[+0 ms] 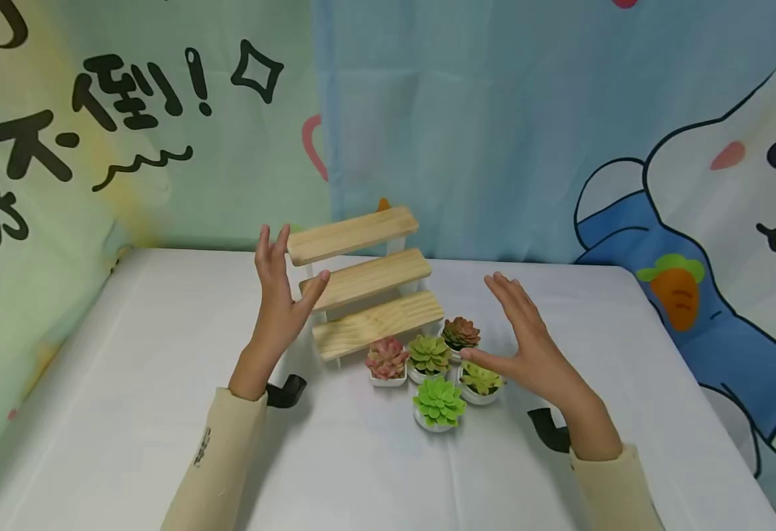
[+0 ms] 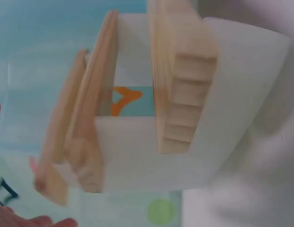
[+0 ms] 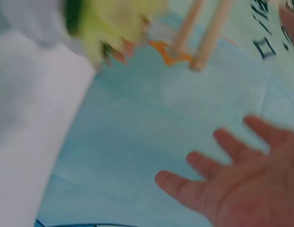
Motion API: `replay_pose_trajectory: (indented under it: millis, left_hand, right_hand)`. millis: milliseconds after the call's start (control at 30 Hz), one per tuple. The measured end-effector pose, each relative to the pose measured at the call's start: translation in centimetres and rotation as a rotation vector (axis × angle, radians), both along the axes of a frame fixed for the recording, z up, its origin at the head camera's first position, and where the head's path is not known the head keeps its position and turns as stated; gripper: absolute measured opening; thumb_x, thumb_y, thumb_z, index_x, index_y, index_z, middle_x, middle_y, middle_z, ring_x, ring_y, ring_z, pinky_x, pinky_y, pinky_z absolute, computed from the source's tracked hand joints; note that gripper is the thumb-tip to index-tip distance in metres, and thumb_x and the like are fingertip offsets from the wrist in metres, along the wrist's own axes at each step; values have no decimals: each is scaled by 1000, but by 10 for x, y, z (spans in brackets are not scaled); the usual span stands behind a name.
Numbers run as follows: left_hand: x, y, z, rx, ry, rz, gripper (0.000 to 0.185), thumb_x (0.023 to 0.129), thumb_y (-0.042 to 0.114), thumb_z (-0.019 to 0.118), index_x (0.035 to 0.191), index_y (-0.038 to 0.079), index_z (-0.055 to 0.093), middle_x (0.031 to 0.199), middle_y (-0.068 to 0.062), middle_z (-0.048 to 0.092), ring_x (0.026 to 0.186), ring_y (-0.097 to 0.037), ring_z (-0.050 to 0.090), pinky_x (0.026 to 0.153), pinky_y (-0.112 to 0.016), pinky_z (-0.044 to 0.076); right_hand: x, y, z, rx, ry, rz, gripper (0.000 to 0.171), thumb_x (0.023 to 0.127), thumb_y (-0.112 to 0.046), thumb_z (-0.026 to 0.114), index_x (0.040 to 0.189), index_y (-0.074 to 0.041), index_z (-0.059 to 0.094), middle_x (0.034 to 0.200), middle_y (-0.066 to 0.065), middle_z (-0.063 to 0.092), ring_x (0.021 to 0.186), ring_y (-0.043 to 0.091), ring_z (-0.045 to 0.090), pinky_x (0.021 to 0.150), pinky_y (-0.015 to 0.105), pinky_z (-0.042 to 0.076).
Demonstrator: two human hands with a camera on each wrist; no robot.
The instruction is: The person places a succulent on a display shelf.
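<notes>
A three-tier shelf with pale wooden planks [image 1: 378, 317] and white side panels [image 2: 184, 165] stands at the back middle of the table. My left hand [image 1: 278, 306] is raised at its left side, fingers straight and thumb spread toward the planks. To the right, my right hand [image 1: 530, 350] hovers with fingers extended, its thumb overlapping a yellow-green succulent [image 1: 482, 377] in the head view. Close by sit a bright green succulent [image 1: 439, 402], a pink one [image 1: 386, 359], a green one [image 1: 429, 354] and a reddish-brown one [image 1: 461, 334], all in white pots. Neither hand holds anything.
A white cloth covers the table [image 1: 162, 442]. Behind it hangs a printed curtain [image 1: 494, 147] with a cartoon animal and black lettering. Black wrist mounts [image 1: 286, 391] show at both wrists.
</notes>
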State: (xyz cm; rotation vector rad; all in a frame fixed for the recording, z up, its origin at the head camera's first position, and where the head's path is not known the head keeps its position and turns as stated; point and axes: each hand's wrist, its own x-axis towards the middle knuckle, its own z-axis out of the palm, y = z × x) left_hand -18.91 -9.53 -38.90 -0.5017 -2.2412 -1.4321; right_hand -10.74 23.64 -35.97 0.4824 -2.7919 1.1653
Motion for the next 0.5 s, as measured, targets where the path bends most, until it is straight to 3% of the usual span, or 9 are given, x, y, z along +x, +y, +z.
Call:
replay_pose_trajectory:
  millis: [133,267,400,500]
  left_hand:
    - [-14,-2,-7,200,-145,-49,75,101,14,55,157,11,6,159,-18,-1,146,-41,12,113,-59,26]
    - [-21,-2,-15,354,-261,-66,67,105,21,44,158,12,3,158,-19,8,143,-39,25,113,-52,30]
    - [-21,-4,-19,413,-359,-82,61,107,26,40,158,15,10,159,-15,13,143,-34,29,110,-53,32]
    - [-22,-4,-17,426,-379,-101,58,106,27,42,157,18,16,158,-13,19,144,-29,27,107,-54,35]
  right_hand:
    - [12,4,-9,-79,-86,-137,90,86,-20,78,155,-8,23,159,20,18,145,44,14,107,72,20]
    - [24,9,-21,-142,-138,-192,84,87,-17,76,152,-2,25,155,24,24,142,47,20,109,66,24]
    - [37,14,-36,-145,-146,-171,83,84,-10,78,148,5,27,150,29,28,136,50,29,105,62,35]
    - [44,17,-42,-157,-163,-168,84,83,-7,79,147,7,26,146,31,32,130,50,38,99,57,44]
